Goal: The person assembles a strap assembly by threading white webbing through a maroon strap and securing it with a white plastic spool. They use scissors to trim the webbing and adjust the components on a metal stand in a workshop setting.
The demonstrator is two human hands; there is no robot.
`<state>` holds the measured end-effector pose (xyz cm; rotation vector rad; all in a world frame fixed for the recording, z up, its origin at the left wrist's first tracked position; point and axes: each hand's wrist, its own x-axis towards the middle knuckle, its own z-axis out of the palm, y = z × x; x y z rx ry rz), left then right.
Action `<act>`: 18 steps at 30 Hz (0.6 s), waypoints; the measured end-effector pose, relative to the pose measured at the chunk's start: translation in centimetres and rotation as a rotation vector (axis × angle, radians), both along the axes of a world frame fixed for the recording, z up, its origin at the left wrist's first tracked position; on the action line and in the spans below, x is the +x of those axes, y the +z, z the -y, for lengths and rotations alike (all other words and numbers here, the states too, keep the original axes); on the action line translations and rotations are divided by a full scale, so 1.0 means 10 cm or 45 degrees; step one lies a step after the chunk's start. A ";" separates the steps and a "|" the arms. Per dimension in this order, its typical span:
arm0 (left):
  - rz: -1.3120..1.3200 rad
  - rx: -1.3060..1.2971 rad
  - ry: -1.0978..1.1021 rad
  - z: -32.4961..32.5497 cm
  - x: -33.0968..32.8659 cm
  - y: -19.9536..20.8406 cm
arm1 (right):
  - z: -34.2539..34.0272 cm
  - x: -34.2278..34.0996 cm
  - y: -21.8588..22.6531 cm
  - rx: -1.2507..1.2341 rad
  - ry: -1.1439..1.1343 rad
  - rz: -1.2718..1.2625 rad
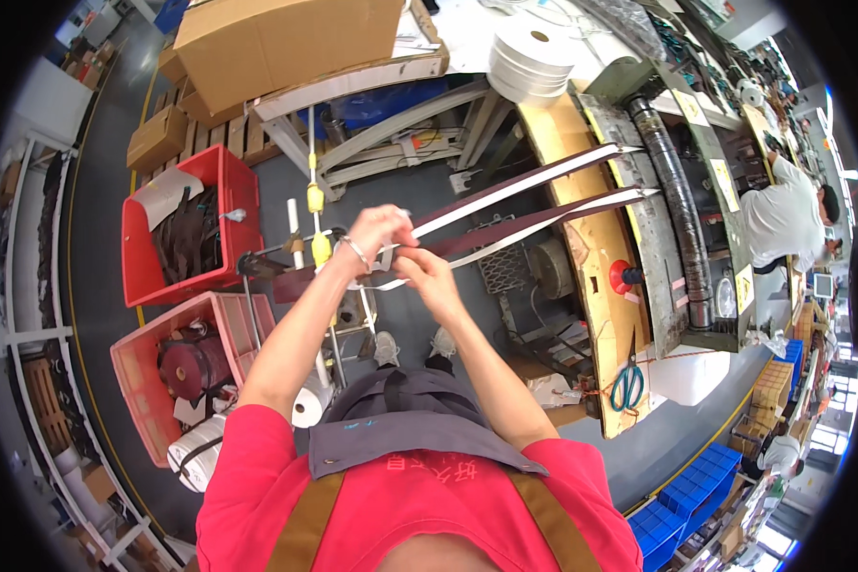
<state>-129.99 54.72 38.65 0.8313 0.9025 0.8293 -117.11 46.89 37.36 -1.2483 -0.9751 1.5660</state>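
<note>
Two long strips run from the machine at the right toward my hands, each a dark maroon band with a white tape along it; one is the upper strip, the other the lower strip. My left hand is closed round the white tape of the upper strip, with a bracelet on its wrist. Just below it, my right hand pinches the white tape near the lower strip's end, fingertips close to the left hand. The fingers partly cover the tape ends. A dark maroon piece shows left of my wrist.
The machine's black roller stands behind a wooden board holding teal-handled scissors and a red knob. A red bin and a pink crate are at the left. White tape rolls stand at the back; another person works far right.
</note>
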 end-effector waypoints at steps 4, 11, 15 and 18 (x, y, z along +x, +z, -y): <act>-0.177 -0.058 0.092 -0.13 -0.74 0.34 | 0.42 0.64 -0.45 -0.191 -0.035 0.218; -2.041 0.421 0.142 0.06 -1.99 0.03 | 1.64 1.63 -0.83 -0.327 -0.210 0.796; -1.189 0.093 0.110 0.40 -1.82 -0.39 | 2.04 1.73 -0.46 -0.324 -0.320 0.922; -0.743 -0.142 -0.066 0.51 -1.33 -0.36 | 2.29 1.75 -0.23 -0.297 -0.671 0.815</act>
